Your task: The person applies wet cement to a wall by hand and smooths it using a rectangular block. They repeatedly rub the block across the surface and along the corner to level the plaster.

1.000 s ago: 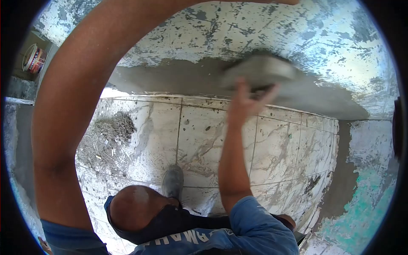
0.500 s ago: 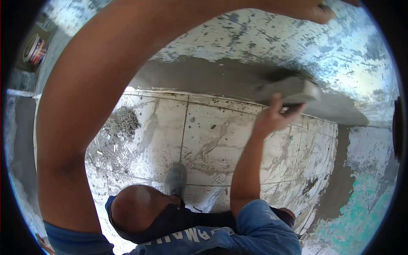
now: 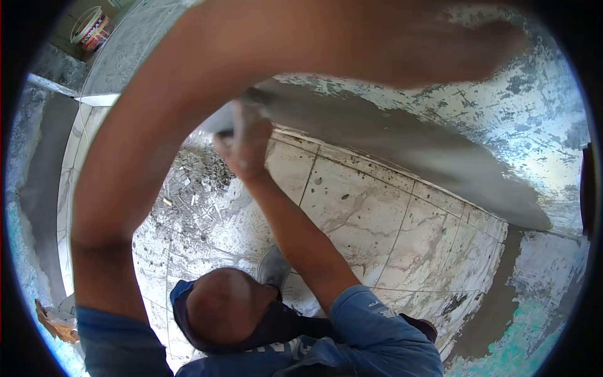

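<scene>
My right hand (image 3: 248,144) is closed around a grey plastering float (image 3: 218,120), blurred by motion. The float lies against the left stretch of a smooth grey mortar band (image 3: 383,135) along the foot of the wall, and my left forearm partly hides it. Stretched across the top of the view, my left arm ends in my left hand (image 3: 483,56) in front of the scuffed, paint-flecked wall (image 3: 534,119). That hand is smeared, so its fingers cannot be made out, nor whether it touches the wall.
Marbled tiles (image 3: 352,213) cover the floor, spattered with mortar. Loose debris (image 3: 195,179) lies left of my right hand. A labelled bucket (image 3: 93,30) stands at the far upper left. Another grey mortar strip (image 3: 493,301) runs along the right wall. My knee and boot are below.
My right hand has swept the float leftward along the mortar band, from the right part to the left. My left hand sits a little lower in view, and the view has turned.
</scene>
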Motion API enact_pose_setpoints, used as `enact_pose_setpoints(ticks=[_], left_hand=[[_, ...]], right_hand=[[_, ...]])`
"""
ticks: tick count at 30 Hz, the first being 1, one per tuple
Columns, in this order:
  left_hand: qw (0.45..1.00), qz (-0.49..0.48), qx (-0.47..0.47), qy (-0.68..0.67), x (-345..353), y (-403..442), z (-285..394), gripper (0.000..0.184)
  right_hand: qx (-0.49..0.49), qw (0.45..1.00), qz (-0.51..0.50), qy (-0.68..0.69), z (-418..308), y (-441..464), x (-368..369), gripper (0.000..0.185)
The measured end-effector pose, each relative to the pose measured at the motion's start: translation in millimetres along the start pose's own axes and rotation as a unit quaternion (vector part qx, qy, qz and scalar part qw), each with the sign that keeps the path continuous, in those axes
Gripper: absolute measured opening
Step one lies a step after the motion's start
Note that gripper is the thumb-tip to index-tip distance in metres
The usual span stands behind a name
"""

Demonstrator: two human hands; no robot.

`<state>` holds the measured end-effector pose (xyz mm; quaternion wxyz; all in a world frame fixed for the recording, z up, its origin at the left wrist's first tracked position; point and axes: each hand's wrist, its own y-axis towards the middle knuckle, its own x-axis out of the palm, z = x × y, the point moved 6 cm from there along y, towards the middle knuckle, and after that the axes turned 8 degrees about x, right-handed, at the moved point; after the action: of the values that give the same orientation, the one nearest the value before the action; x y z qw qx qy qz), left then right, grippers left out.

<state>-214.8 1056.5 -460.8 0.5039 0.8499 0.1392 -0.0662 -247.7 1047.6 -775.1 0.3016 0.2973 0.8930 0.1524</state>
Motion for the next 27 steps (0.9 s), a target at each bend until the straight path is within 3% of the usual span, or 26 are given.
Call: enact_pose_setpoints(ticks=[1,2,4,5,6,7,8,10,11,13,15,17,18,20,23,24,26,27], left_hand=[[0.999,0.020,-0.036,0.006,-42.3,-30.3,-5.6,0.052],[0.995,0.046,-0.084,0.006,-76.1,-58.0,-4.7,0.052],[0.970,0.095,-0.222,-0.026,-118.2,-97.7,0.4,0.046],[0.944,0.123,-0.301,-0.053,-137.2,-125.3,21.4,0.042],[0.862,0.086,-0.500,-0.018,-151.9,-169.4,45.8,0.035],[0.774,0.077,-0.628,-0.015,-156.7,-215.6,73.0,0.032],[0.599,0.049,-0.797,-0.052,-148.5,-235.2,100.3,0.032],[0.554,-0.009,-0.808,-0.199,-118.6,-293.1,156.5,0.032],[0.458,0.017,-0.839,-0.293,-92.7,-316.4,189.7,0.035],[0.311,0.102,-0.794,-0.512,-36.3,-312.0,233.6,0.054],[0.256,0.160,-0.722,-0.622,4.3,-287.7,253.4,0.079],[0.115,0.174,-0.641,-0.739,20.6,-273.1,267.7,0.085],[0.117,0.176,-0.641,-0.738,22.9,-274.4,270.1,0.085],[0.051,0.208,-0.583,-0.784,25.1,-275.2,279.2,0.087],[0.041,0.221,-0.556,-0.800,34.7,-304.2,301.4,0.086],[0.049,0.232,-0.558,-0.795,32.0,-293.1,298.6,0.086],[0.099,0.327,-0.642,-0.687,24.4,-282.9,285.0,0.081],[0.103,0.340,-0.639,-0.682,17.9,-274.5,274.2,0.081]], right_hand=[[-0.030,0.997,-0.065,0.023,-21.6,-7.8,4.6,0.079],[-0.086,0.996,-0.010,0.012,-29.3,-21.7,-2.3,0.077],[-0.012,0.998,-0.049,0.044,-21.4,-38.1,-36.3,0.084],[0.104,0.988,-0.069,0.088,2.4,-55.3,-48.6,0.090],[0.214,0.958,-0.077,0.177,18.6,-65.6,-70.0,0.092],[0.259,0.941,-0.103,0.189,31.8,-71.1,-93.4,0.094],[0.333,0.867,-0.111,0.353,50.5,-82.8,-107.0,0.090],[0.418,0.760,-0.162,0.470,75.3,-109.0,-139.8,0.092],[0.424,0.757,-0.164,0.469,79.3,-111.5,-150.1,0.092],[0.439,0.561,-0.219,0.667,62.0,-115.3,-156.3,0.088],[0.436,0.590,-0.203,0.649,65.0,-118.5,-154.8,0.086],[0.489,0.519,-0.171,0.680,77.0,-133.3,-144.8,0.078],[0.489,0.518,-0.174,0.680,73.5,-131.1,-142.9,0.078],[0.464,0.474,-0.242,0.708,51.4,-122.1,-136.7,0.070],[0.483,0.419,-0.270,0.720,35.5,-121.6,-127.8,0.065],[0.488,0.416,-0.282,0.714,29.2,-121.7,-128.6,0.065],[0.551,0.483,-0.244,0.635,32.1,-127.6,-137.2,0.063],[0.556,0.484,-0.255,0.626,41.1,-132.0,-144.6,0.063]])
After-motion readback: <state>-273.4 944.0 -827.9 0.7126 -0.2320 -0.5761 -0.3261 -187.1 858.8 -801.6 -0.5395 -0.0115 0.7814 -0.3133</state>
